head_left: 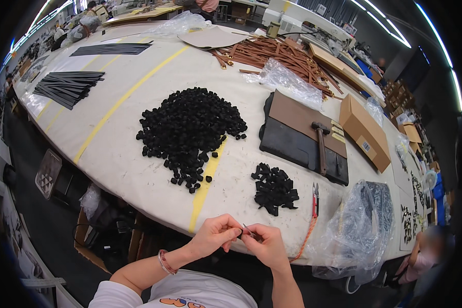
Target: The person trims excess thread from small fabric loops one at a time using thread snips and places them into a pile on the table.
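Note:
Both of my hands meet at the table's near edge. My left hand [218, 236] is closed in a pinch on a small black piece [240, 232], mostly covered by the fingers. Beside it, my right hand [266, 245] grips a thin, pointed metal tool [247, 228]; its exact kind is hidden by the fingers. Just beyond them lies a small heap of flat black pieces [274, 189]. Farther off and to the left spreads a much larger pile of small black loops [190, 126]. Red-handled snips [315, 201] with an orange cord [308, 236] rest to the right.
A hammer [321, 146] lies on a dark slab [292, 146], with a cardboard box [364, 131] beyond. Clear plastic bags [339, 233] sit at the right. Brown straps [280, 56] and black strips [69, 84] lie farther back. Another person [418, 259] is at the right.

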`<state>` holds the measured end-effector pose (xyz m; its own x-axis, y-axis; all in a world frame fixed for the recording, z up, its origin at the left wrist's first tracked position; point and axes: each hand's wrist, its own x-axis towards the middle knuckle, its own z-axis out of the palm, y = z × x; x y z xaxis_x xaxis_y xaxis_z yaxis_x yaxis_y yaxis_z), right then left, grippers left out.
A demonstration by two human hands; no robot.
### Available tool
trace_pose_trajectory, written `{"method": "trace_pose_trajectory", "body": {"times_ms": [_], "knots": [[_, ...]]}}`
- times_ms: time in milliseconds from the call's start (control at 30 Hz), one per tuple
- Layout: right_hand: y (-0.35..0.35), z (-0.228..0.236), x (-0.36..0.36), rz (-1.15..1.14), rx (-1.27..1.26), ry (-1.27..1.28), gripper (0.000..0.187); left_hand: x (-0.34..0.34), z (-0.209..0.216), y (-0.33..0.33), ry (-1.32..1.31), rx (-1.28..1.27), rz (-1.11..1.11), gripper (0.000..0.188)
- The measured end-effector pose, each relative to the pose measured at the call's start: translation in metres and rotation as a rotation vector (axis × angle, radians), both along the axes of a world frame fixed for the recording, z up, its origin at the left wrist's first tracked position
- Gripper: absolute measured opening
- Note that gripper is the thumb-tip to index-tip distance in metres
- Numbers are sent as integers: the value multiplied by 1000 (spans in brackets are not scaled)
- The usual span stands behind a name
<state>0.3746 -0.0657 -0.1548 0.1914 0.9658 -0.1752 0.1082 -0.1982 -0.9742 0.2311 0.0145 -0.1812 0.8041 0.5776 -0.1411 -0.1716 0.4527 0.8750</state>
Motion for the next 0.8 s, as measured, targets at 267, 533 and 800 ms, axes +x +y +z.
{"method": "trace_pose_trajectory", "body": {"times_ms": [267, 533, 800], "knots": [[10, 3, -17, -203, 315, -502, 4, 1, -4, -10, 233, 869, 319, 11], [8, -8, -18, -114, 660, -816, 8, -4, 13, 0, -4, -268, 4, 8], [6, 0, 0, -90, -46, 459, 10, -10, 17, 2, 3, -227, -73, 5]]}}
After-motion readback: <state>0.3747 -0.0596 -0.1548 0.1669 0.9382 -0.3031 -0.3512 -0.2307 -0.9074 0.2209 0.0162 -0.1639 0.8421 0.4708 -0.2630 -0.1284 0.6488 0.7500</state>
